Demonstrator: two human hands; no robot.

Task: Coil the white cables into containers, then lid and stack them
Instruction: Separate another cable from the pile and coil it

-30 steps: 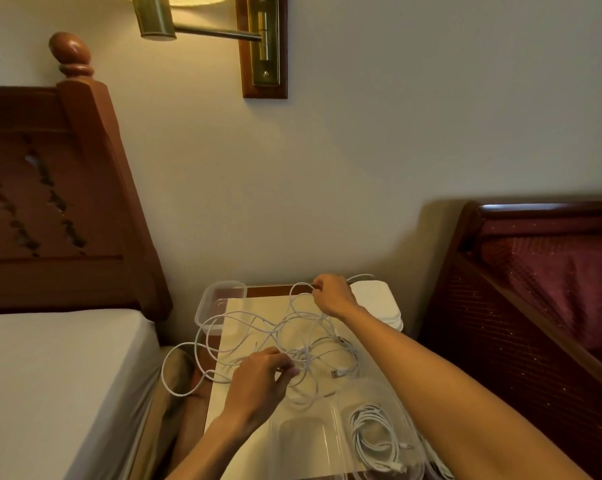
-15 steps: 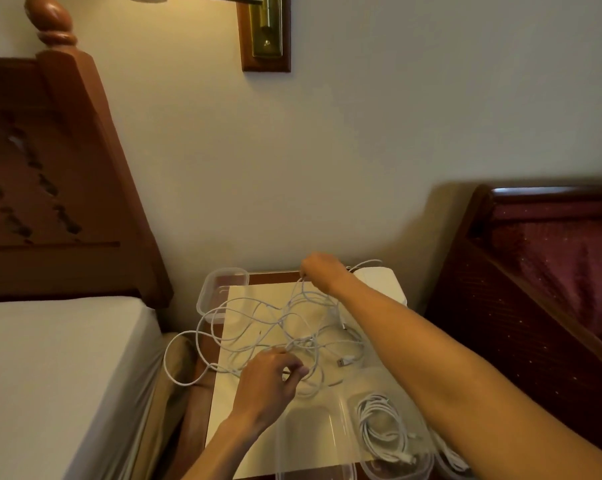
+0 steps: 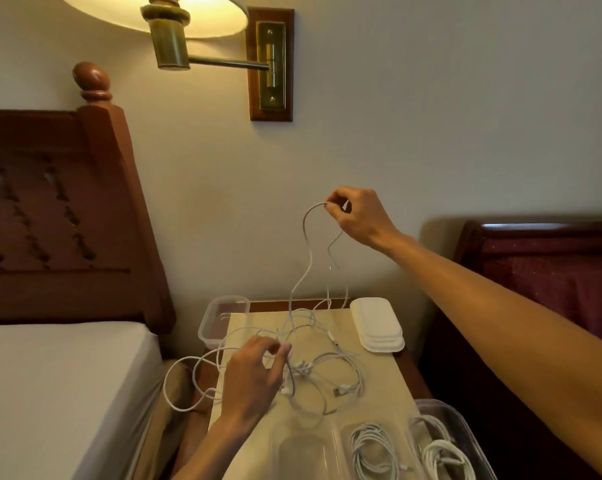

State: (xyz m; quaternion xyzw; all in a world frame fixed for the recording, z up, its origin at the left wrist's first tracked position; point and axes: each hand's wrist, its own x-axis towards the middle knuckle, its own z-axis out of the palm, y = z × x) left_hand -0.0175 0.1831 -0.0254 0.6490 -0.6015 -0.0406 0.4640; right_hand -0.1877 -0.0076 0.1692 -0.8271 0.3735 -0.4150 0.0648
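A tangle of white cables [image 3: 327, 368] lies on the nightstand [image 3: 379, 379]. My right hand [image 3: 358, 216] is raised well above it and pinches one cable, whose loop [image 3: 308, 244] trails down into the tangle. Low over the tangle's left side, my left hand [image 3: 254, 379] pinches strands between thumb and fingers. An empty clear container [image 3: 223, 320] stands at the far left corner. White lids [image 3: 377, 323] are stacked at the far right. At the near edge are clear containers: one empty [image 3: 303, 452], one with a coiled cable [image 3: 375, 448], another with a coiled cable [image 3: 444, 452].
A bed with a white sheet [image 3: 50, 393] and a wooden headboard [image 3: 60, 216] is on the left. A dark red bed frame [image 3: 548, 265] stands on the right. A brass wall lamp [image 3: 175, 32] hangs above. One cable loop [image 3: 185, 382] droops over the nightstand's left edge.
My right hand has lifted from the nightstand's far edge to high above it, drawing one cable up out of the tangle. My left hand has stayed on the tangle.
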